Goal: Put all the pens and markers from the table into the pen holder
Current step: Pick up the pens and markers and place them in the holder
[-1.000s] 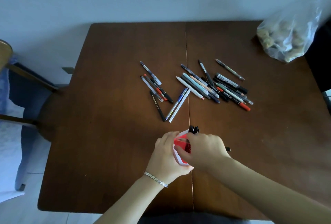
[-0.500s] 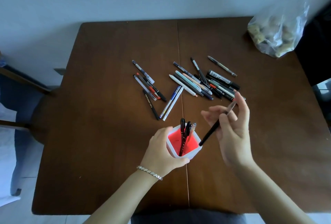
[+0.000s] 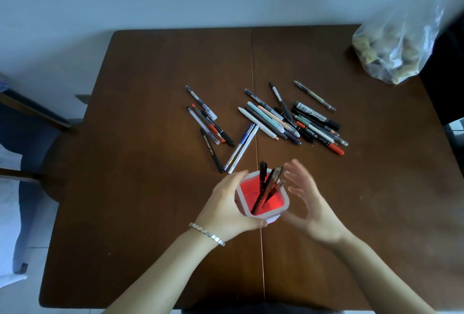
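A white pen holder (image 3: 243,200) with a red inside stands near the table's front middle, with several dark pens (image 3: 266,188) leaning in it. My left hand (image 3: 226,204) wraps around its left side. My right hand (image 3: 307,200) hovers just right of the holder, blurred, fingers spread and empty. Farther back, many loose pens and markers lie flat: a larger heap (image 3: 296,120) right of the table seam, a smaller group (image 3: 211,125) to the left, and two pale pens (image 3: 241,147) beside the seam.
The brown wooden table (image 3: 150,213) has a seam down its middle. A clear plastic bag (image 3: 391,44) with lumpy contents sits at the back right corner. A chair (image 3: 32,117) stands off the left edge. A wall lies behind.
My right hand held a dark pen above the holder half a second ago; now that pen stands in the holder and the hand is empty and spread beside it. My left hand stayed on the holder.
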